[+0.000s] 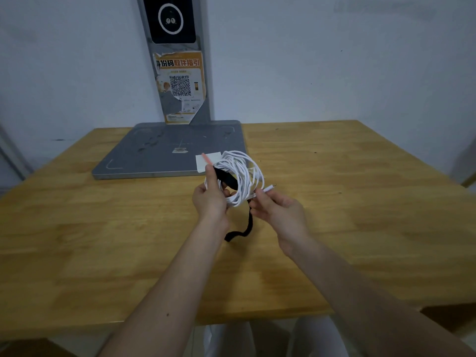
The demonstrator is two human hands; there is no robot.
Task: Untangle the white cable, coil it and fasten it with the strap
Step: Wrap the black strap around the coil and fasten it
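The white cable [244, 173] is wound into a loose round coil held in the air above the wooden table [360, 202]. My left hand [210, 199] grips the coil's left side, thumb up along it. A black strap [228, 177] crosses the coil by that thumb, and its long tail [247, 222] hangs down below the coil and curls at the bottom. My right hand [273, 206] pinches the cable's free end, whose plug [270, 187] sticks out to the right.
A grey metal base plate [154, 155] with an upright post [180, 60] stands at the table's back, against the wall. A white paper slip [203, 162] with a pink strip lies on the plate's near right corner, just behind the coil.
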